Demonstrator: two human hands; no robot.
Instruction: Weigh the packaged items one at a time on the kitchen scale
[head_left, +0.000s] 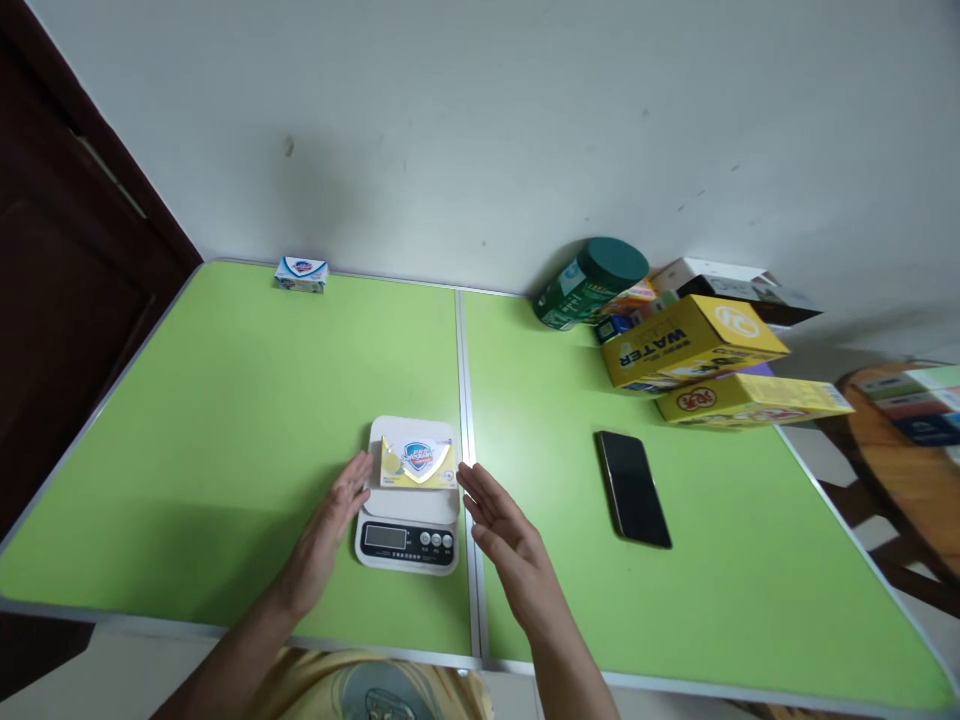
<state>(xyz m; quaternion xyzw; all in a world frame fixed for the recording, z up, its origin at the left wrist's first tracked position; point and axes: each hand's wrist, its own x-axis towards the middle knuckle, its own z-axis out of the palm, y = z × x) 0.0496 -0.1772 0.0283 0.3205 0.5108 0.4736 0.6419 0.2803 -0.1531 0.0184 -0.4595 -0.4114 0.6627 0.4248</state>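
A yellow and white Safeguard soap box [418,463] lies flat on the platform of a white kitchen scale [412,506]. The scale's small grey display looks blank, with several round buttons to its right. My left hand [324,535] is beside the scale's left edge, fingers stretched out and close to the soap box's left end. On the other side, my right hand [510,540] is held with its fingers extended near the box's right end. Neither hand holds anything, and whether fingertips touch the box I cannot tell.
A blue and white soap box [301,274] stands at the far left edge by the wall. To the right lies a black phone [634,489]. Behind it are a green canister [591,283], yellow boxes [690,342] and other packages. A metal seam [466,400] crosses the green table.
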